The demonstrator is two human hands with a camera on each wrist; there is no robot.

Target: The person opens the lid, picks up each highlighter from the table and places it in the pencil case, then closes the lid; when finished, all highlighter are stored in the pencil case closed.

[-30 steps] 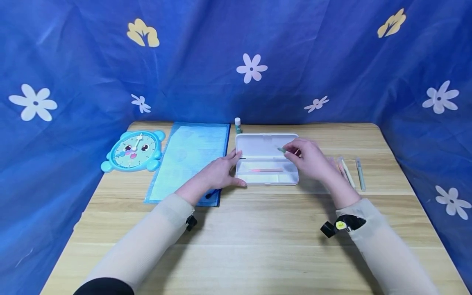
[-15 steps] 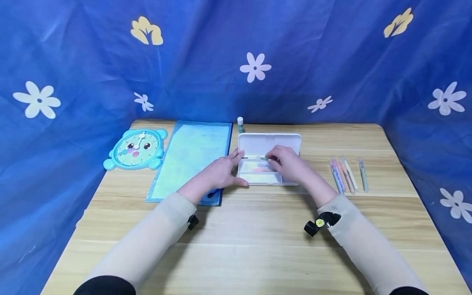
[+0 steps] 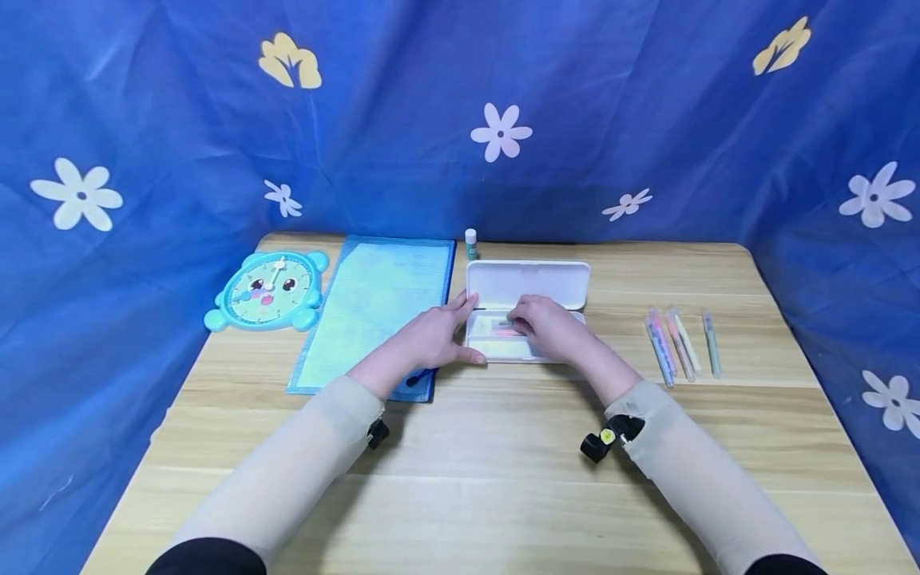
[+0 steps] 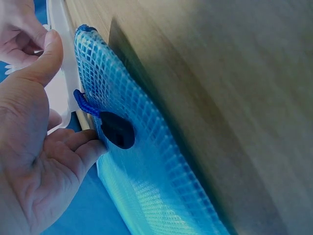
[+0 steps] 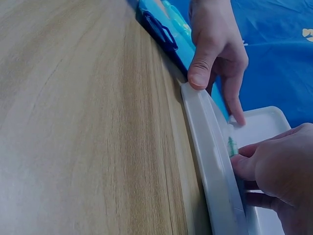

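Observation:
A white pencil case (image 3: 528,281) lies with its lid raised at the back of the wooden table. My left hand (image 3: 436,335) holds its left end, thumb at the front corner and index finger near the hinge. Over the tray my right hand (image 3: 552,329) pinches a slim green-tipped pen (image 5: 232,145) between thumb and fingers, low inside the case. Part of that pen is hidden behind the fingers. A pinkish pen (image 3: 507,333) lies in the tray close under it. In the left wrist view, the left fingers reach beside a blue mesh zip bag (image 4: 142,127).
Several coloured pens (image 3: 670,347) lie to the right of the case, and one grey-green pen (image 3: 712,345) lies apart from them. A glue stick (image 3: 470,244) stands behind the case. A blue toy clock (image 3: 267,291) lies far left. Blue curtain (image 3: 402,160) hangs behind the table.
My right hand has moved left and down with the green-tipped pen, from beside the raised lid into the tray. My left hand has stayed at the case's left end.

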